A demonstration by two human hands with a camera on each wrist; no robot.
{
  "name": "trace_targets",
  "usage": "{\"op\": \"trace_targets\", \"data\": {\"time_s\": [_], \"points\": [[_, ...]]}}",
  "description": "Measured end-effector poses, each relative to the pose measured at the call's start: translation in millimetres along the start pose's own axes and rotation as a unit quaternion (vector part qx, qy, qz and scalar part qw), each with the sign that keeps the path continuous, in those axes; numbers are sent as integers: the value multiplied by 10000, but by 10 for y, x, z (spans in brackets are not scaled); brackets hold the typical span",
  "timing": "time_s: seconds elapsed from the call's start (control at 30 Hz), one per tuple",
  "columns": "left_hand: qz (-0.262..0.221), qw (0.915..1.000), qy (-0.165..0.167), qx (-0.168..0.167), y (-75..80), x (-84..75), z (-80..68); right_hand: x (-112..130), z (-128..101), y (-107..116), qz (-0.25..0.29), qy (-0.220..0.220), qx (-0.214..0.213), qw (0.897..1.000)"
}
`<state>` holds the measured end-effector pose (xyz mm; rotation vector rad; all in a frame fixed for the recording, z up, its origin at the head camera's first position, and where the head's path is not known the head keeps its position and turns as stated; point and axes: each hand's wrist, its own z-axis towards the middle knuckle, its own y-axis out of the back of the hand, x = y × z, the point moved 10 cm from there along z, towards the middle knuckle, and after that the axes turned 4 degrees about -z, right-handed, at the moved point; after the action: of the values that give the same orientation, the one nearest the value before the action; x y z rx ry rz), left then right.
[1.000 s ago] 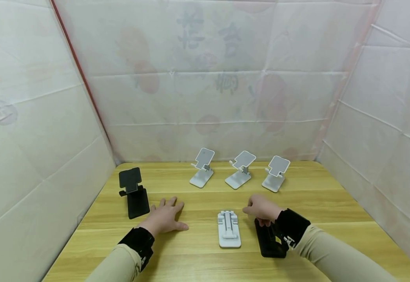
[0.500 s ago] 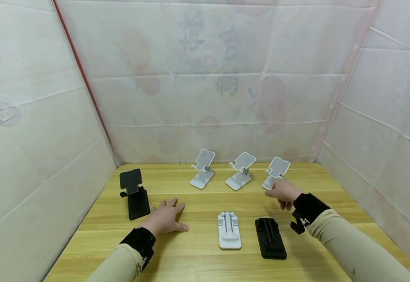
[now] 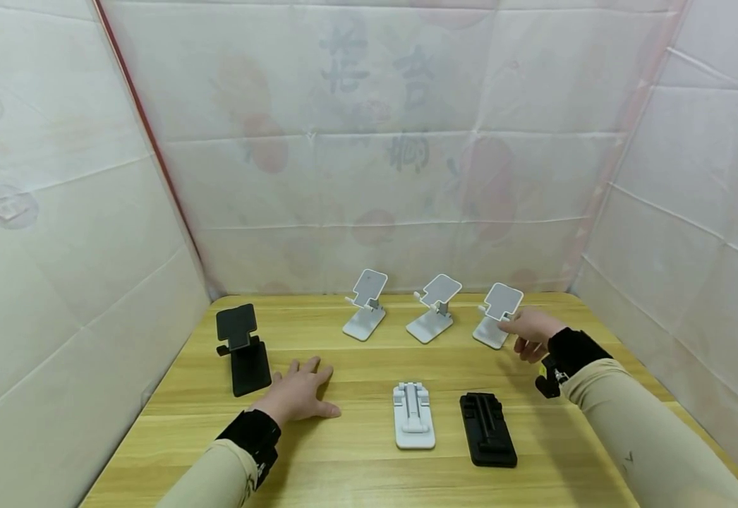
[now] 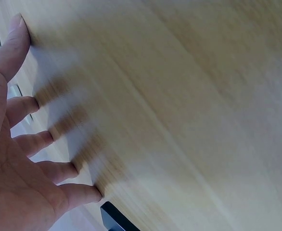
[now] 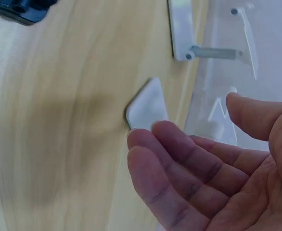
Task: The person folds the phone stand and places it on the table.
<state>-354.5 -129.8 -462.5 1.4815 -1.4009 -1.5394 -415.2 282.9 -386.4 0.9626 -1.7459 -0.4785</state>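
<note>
White phone stand point(image 3: 497, 315) stood just left of the loosely open, empty right hand point(image 3: 530, 331); left hand point(image 3: 299, 393) lay flat on the counter point(image 3: 356, 480).

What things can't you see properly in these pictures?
- Head view: whether the right hand touches the rightmost white stand; the hand covers that edge.
- Right wrist view: that stand's plate is partly hidden behind the fingers and blurred.
- Left wrist view: the left hand is cut off by the edge, and only a corner of a black stand shows.
</note>
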Motion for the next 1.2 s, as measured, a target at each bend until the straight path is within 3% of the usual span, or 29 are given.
{"op": "trace_targets", "data": {"time_s": [0.2,0.67,1.03,1.2], "points": [[-11,10000,28,5,6,1,8,-40,64,162,8,-172,-163,9997],[6,10000,16,-7,-7,1,22,-79,208,246,927,-136,-354,9950],[51,10000,57,30,-20,25,28,-92,292,170,2375,-160,-157,9711],[-3,10000,61,52,-29,26,21,-104,290,162,2634,-148,-137,9645]]}}
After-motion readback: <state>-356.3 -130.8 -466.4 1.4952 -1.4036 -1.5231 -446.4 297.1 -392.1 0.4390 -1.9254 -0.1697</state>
